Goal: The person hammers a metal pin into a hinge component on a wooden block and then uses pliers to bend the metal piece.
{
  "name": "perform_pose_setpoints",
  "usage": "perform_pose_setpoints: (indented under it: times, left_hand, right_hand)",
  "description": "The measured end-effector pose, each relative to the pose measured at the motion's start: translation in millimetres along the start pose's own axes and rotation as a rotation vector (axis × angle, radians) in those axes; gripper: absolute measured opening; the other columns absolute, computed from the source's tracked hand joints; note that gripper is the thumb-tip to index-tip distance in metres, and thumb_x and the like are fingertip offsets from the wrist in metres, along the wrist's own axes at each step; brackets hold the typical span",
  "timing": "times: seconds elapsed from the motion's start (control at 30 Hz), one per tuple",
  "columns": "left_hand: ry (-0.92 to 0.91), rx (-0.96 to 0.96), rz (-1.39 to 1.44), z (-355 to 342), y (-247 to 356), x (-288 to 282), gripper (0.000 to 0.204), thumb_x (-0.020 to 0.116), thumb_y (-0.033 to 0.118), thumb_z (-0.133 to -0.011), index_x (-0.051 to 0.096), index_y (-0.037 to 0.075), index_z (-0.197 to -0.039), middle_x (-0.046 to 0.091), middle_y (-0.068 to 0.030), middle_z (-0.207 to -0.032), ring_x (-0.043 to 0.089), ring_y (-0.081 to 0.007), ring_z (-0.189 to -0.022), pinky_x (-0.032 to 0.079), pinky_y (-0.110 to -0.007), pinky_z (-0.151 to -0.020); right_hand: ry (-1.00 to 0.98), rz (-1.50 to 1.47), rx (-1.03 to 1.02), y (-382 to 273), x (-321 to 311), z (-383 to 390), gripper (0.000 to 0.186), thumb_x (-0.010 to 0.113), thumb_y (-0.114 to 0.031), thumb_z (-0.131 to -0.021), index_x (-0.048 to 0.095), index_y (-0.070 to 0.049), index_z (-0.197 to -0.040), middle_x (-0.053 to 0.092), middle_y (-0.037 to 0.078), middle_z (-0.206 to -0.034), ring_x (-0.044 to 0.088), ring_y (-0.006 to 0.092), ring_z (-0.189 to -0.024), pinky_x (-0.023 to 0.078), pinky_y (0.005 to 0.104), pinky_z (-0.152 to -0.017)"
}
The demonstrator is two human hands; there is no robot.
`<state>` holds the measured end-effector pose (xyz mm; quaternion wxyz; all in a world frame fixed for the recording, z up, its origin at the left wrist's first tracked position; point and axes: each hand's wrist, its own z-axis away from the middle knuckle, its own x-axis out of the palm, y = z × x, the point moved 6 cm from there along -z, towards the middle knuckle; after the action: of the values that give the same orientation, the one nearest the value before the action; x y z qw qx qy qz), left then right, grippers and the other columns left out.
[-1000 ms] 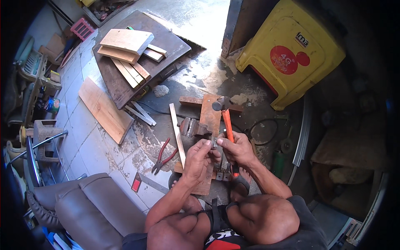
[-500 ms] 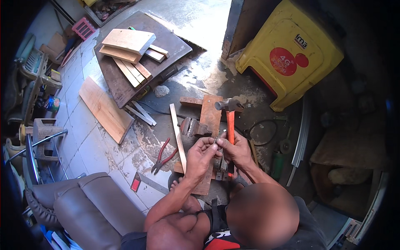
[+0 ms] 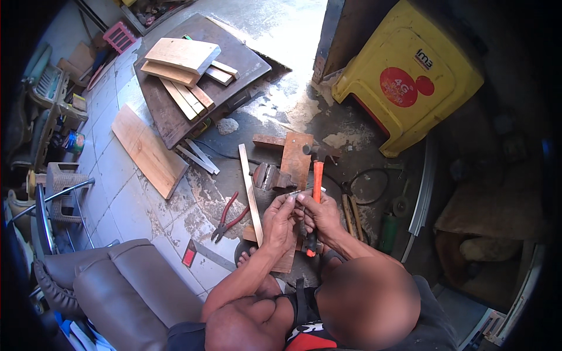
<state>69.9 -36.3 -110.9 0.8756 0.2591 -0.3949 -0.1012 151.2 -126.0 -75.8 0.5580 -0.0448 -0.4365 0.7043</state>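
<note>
My right hand (image 3: 321,217) is closed around the orange handle of a hammer (image 3: 317,175), which stands nearly upright with its dark head over a brown wood block (image 3: 295,158). My left hand (image 3: 280,221) pinches a thin metal nail (image 3: 300,192) at its fingertips. The right hand's fingertips touch the other end of the nail. Both hands are close together above the dusty concrete floor, just right of a thin wooden strip (image 3: 250,193). A dark metal block (image 3: 266,175) lies just beyond my left hand.
Red-handled pliers (image 3: 228,216) lie on the tiles left of the strip. Planks (image 3: 181,64) are stacked on a dark board, with a loose plank (image 3: 149,149) beside it. A yellow plastic stool (image 3: 410,76) stands far right, a brown padded seat (image 3: 117,286) near left, and a cable coil (image 3: 366,187) to the right.
The hammer has swung from a leftward tilt to nearly upright. Both hands have shifted slightly toward me while keeping hold of the nail.
</note>
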Motion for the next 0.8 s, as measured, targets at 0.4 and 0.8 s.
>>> perform_pose_setpoints:
  times: [0.4, 0.8]
  left_hand:
    - [0.129, 0.080, -0.010, -15.6, 6.8, -10.7, 0.022, 0.066, 0.023, -0.104, 0.060, 0.004, -0.114, 0.071, -0.0091, -0.092, 0.069, -0.0198, -0.077, 0.059, -0.033, -0.071]
    - [0.187, 0.235, -0.078, -21.2, 14.1, -10.3, 0.021, 0.066, 0.020, -0.104, 0.059, 0.001, -0.110, 0.071, -0.0116, -0.092, 0.074, -0.0218, -0.080, 0.063, -0.034, -0.078]
  right_hand:
    - [0.047, 0.375, -0.205, 9.5, -9.0, -11.8, 0.034, 0.070, -0.025, -0.102, 0.062, 0.000, -0.123, 0.065, 0.002, -0.078, 0.057, 0.0134, -0.054, 0.046, 0.0286, -0.051]
    - [0.106, 1.276, -0.897, -34.3, -26.1, 54.0, 0.041, 0.069, -0.011, -0.097, 0.058, -0.003, -0.136, 0.066, 0.019, -0.088, 0.067, 0.0384, -0.071, 0.054, 0.0474, -0.061]
